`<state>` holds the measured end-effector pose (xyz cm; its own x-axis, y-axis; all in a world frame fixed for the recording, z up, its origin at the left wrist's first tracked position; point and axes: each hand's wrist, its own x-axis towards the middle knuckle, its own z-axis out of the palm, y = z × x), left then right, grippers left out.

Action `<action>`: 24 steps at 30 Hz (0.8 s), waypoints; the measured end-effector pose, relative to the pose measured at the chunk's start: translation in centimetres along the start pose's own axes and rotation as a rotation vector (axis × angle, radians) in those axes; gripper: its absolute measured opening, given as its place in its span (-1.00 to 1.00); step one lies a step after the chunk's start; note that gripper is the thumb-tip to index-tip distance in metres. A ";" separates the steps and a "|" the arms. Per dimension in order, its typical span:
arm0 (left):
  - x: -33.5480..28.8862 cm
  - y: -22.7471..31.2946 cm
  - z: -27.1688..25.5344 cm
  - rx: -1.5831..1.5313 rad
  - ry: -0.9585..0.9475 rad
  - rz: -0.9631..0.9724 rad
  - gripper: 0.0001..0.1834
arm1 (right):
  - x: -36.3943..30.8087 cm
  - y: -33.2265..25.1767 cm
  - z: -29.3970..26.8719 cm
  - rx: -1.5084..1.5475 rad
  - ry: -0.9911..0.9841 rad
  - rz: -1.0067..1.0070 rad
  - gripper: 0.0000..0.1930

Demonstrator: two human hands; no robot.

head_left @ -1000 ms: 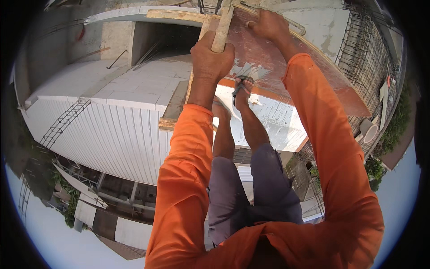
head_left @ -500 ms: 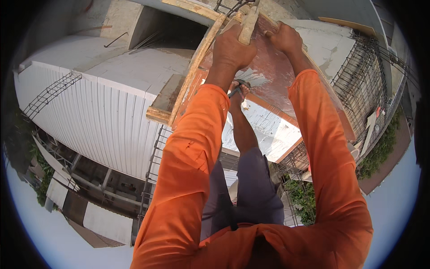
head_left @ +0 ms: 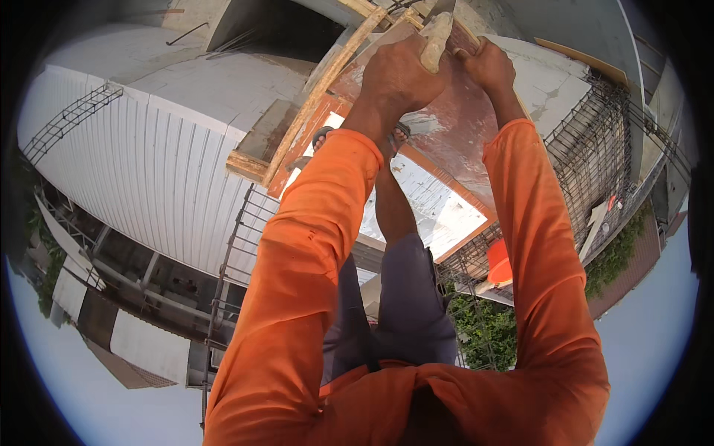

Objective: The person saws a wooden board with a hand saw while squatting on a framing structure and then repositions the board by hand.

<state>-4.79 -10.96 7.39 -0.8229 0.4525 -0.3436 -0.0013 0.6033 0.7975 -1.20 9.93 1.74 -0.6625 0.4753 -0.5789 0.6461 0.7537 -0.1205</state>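
My left hand (head_left: 404, 78) is closed around the pale wooden handle (head_left: 436, 42) of a tool. Grey metal shows past the handle at the picture's top edge, but the tool's kind is cut off from view. Close by on the right, my right hand (head_left: 489, 70) is closed at the far edge of a smooth red-brown board (head_left: 468, 126), its thumb toward the tool. Its fingertips are hidden behind the edge. The board slopes under both hands and carries whitish smears.
My sandalled feet stand beyond my knees, by an orange-edged white panel (head_left: 428, 197). A timber frame (head_left: 320, 97) runs along the left. Rebar cages (head_left: 595, 126) rise at right, near an orange bucket (head_left: 500, 262). White corrugated sheeting (head_left: 156, 163) and lower roofs lie at left.
The view has shifted, and the surroundings sit further left. My left hand and the tool have come closer to my right hand. An orange bucket and my other foot now show.
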 end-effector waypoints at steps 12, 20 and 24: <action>-6.4 1.7 -6.7 -0.124 -0.053 -0.008 -0.87 | -1.2 -2.2 -3.1 0.015 -0.017 -0.022 -0.44; -13.3 2.1 -6.7 -0.078 -0.125 -0.031 -0.87 | 0.1 3.9 2.0 -0.034 -0.049 -0.016 -0.44; -13.0 2.4 -6.5 -0.108 -0.114 -0.045 -0.87 | 2.1 4.8 -0.8 -0.059 0.011 0.026 -0.44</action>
<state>2.27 -19.66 16.96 -0.7509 0.5021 -0.4290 -0.1025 0.5531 0.8268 0.20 14.95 0.62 -0.6506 0.4997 -0.5719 0.6398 0.7664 -0.0582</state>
